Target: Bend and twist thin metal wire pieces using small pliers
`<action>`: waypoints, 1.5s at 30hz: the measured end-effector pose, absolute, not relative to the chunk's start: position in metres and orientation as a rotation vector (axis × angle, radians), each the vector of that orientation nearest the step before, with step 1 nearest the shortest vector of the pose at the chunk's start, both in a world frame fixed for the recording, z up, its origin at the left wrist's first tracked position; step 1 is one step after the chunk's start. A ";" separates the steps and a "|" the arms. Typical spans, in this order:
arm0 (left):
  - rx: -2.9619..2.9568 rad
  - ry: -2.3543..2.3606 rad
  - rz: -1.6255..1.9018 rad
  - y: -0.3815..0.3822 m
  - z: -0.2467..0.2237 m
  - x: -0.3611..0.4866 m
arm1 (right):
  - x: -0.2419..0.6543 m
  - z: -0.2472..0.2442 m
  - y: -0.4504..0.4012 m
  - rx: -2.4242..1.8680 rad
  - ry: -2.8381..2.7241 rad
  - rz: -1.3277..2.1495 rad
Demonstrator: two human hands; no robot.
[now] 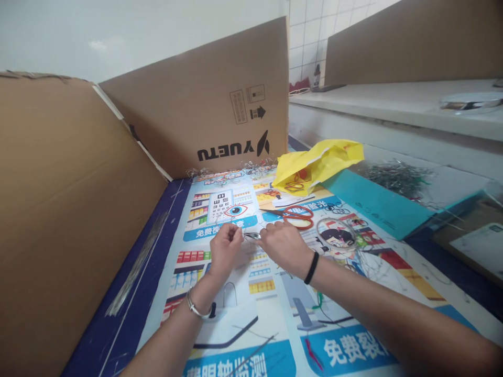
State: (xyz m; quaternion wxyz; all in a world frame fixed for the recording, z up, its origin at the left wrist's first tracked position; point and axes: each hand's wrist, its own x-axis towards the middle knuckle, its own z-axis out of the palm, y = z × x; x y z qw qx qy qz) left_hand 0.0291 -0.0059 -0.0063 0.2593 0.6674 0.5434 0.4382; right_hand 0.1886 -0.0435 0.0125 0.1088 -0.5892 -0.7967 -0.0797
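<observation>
My left hand (227, 250): fingertips pinched together, anything between them too small to tell | my right hand (286, 247): gripping a small metal tool (252, 236), left of the scissors (290, 213) and nearer me | yellow bag (314, 162): just beyond the scissors | wire bundle (135, 267): well left of the scissors

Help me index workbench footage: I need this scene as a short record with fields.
Left hand: fingertips pinched together near the metal tool's tip; anything held is too small to tell
Right hand: closed around a small metal tool, mostly hidden
Beyond right hand: orange-handled scissors, then a yellow bag
Surface: printed sheet
Far left: bundle of thin strands
Back: cardboard panel marked YUETU, upside down
</observation>
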 end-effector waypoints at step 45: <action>2.277 1.368 1.365 -0.009 -0.004 0.025 | 0.189 0.024 -0.050 -1.723 -2.298 -0.329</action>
